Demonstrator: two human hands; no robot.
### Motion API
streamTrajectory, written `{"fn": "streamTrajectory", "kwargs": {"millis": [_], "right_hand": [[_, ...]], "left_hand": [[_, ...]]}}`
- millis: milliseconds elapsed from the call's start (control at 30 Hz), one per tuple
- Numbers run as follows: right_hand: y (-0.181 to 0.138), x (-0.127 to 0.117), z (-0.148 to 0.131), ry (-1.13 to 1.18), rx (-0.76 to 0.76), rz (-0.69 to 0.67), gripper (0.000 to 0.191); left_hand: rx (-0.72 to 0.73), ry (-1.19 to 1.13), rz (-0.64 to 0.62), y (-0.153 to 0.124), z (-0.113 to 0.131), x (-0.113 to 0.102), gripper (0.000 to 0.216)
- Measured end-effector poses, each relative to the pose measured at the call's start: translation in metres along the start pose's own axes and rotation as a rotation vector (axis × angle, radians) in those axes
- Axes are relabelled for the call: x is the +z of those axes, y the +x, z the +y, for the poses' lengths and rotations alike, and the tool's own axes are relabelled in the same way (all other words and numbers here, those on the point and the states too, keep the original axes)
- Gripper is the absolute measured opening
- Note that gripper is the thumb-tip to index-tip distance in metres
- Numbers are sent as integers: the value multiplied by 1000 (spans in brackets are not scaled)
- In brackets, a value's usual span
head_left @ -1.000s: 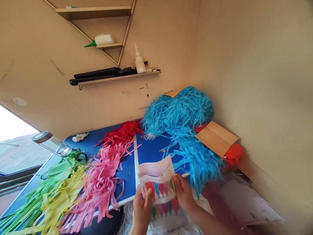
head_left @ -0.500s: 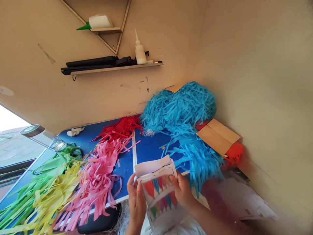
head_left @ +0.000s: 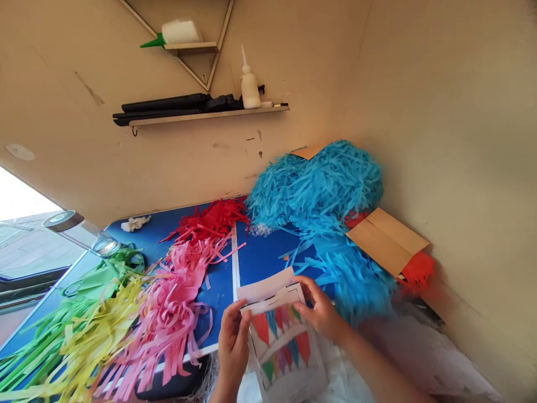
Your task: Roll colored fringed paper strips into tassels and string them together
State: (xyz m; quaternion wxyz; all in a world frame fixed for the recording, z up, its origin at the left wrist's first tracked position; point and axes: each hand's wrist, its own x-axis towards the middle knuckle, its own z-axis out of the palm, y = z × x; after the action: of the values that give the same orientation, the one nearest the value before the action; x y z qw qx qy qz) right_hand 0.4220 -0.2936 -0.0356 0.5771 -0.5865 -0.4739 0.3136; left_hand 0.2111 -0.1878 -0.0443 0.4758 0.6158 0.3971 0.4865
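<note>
Between my two hands is a pale flat packet point(head_left: 287, 350) printed with coloured tassels; its top flap point(head_left: 268, 285) is raised. My left hand point(head_left: 234, 338) grips the packet's upper left edge, thumb in front. With thumb and fingers, my right hand point(head_left: 319, 308) pinches the upper right corner by the flap. Whether anything is inside cannot be seen. Behind it on the blue table point(head_left: 262, 257) lie blue paper tassels point(head_left: 319, 184). To the left are pink tassels point(head_left: 180, 280), red tassels point(head_left: 213, 218), yellow tassels point(head_left: 104, 330) and green tassels point(head_left: 100, 280).
A clear glass jar point(head_left: 86, 232) leans at the table's left edge. A brown cardboard piece point(head_left: 386, 240) rests on red tassels point(head_left: 419, 272) at the right. On the wall shelf point(head_left: 201, 116) stand a glue bottle point(head_left: 250, 88) and black items point(head_left: 168, 106). Crumpled tissue point(head_left: 135, 224) lies at the back left.
My right hand has shifted up to the packet's top corner, its fingers now at the flap. My left hand keeps its hold. The whole view has swung slightly left.
</note>
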Motion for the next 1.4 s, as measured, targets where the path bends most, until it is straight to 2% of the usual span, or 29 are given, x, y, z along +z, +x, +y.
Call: {"fn": "streamTrajectory", "kwargs": {"millis": [167,300,467,633,700,800,833,1000,1067,1167,1233,1300,1400], "right_hand": [[14,-7,-4,92,-28,-49,32],[28,-20,-9,-18,-116,-61,21],[37,-34,-16,-207,-200,-88,23],[39,-36,-18,-229,-293,-124,20],[38,-35,-18,-206,-265,-141,29],[36,-34,-20,-142,-184,-160,55],[35,-34,-21,-139,-175,-174,56],[35,-32,-26,-101,-208,-232,23],[35,-28,-29,-8,-145,-188,22],[36,-21,-35,74,11,-127,30],[37,-19,-39,82,96,-143,33],[37,-21,-42,58,153,-195,41],[34,-25,-47,18,188,-236,46]], "left_hand": [[16,52,-32,16,6,-7,36],[61,126,-96,32,12,-13,31],[224,224,-120,38,18,-15,21],[384,228,-176,37,19,-14,11],[382,178,-151,35,18,-12,10],[301,93,-103,32,18,-12,29],[299,100,-118,32,19,-13,32],[424,180,-273,32,33,-18,13],[343,147,-291,29,39,-17,14],[136,110,-259,24,48,-11,19],[0,95,-250,22,52,-9,22],[-104,119,-298,22,55,-11,31],[-156,210,-350,21,59,-17,40]]}}
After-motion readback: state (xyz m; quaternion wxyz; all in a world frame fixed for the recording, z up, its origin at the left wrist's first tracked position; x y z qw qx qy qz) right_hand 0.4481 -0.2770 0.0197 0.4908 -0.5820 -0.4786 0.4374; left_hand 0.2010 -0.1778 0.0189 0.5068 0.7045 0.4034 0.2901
